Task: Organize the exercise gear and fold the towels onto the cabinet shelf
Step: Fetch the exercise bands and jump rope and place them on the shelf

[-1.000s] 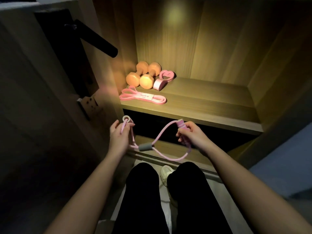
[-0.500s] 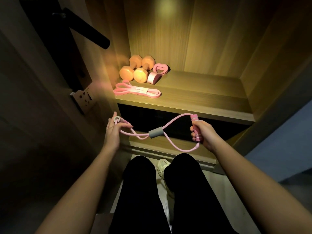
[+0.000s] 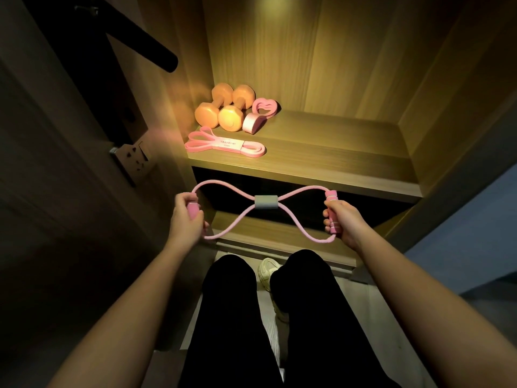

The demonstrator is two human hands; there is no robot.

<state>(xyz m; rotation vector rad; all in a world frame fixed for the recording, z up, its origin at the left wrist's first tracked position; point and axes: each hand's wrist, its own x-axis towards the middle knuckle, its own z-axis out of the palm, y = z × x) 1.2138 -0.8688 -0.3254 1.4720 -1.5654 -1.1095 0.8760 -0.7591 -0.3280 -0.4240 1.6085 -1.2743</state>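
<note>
Two knees [image 3: 263, 275] in black trousers sit nearest. Left hand [image 3: 186, 217] fist-grips one pink handle of figure-eight stretch band [image 3: 266, 202], right hand [image 3: 342, 222] grips the other. Band is level, just below shelf [image 3: 335, 152] edge. On shelf, left: flat loop band [image 3: 223, 144], behind it orange dumbbells [image 3: 221, 110] and pink heart ring [image 3: 260, 113].

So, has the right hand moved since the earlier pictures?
Yes. The right hand went to the right, further from the flat pink band lying on the shelf, and it stretched the figure-eight stretcher out wider.
</note>
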